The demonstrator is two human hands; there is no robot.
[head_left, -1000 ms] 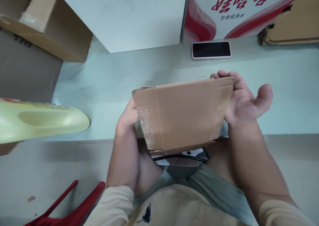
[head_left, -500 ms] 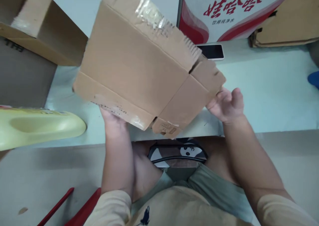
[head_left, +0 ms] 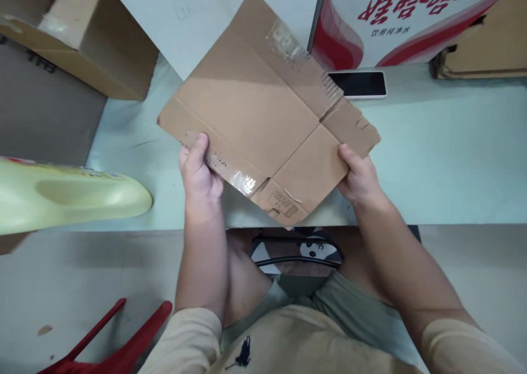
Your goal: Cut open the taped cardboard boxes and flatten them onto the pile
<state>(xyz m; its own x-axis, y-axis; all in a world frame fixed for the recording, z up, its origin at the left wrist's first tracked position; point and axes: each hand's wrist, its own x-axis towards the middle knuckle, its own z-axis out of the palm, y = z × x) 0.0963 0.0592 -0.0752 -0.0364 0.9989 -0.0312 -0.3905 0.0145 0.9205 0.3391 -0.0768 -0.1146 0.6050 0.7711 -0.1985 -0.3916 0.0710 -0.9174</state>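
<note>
Head view: the cardboard (head_left: 247,96) hangs near the clock's centre, leaning toward 12, held in front of the table (head_left: 448,160), its lowest corner by the near edge. The left hand (head_left: 201,171) grips its margin at about 8 o'clock, thumb on the upper face; the right hand (head_left: 359,173) pinches it at 4 o'clock, thumb likewise on top. Both are closed around the board, their other fingers mostly hidden beneath.

As for progress, the board looks opened out: the flaps lie roughly level with the main panel, creases and slots show, and none stands folded up. Tape (head_left: 245,183) clings to the margin beside the left hand, and more shows toward 12. Whether the underside holds further layers, or what remains, I cannot tell. The phone (head_left: 366,84) lies at 2 o'clock, partly covered; the bottle (head_left: 82,204) is at 9.
</note>
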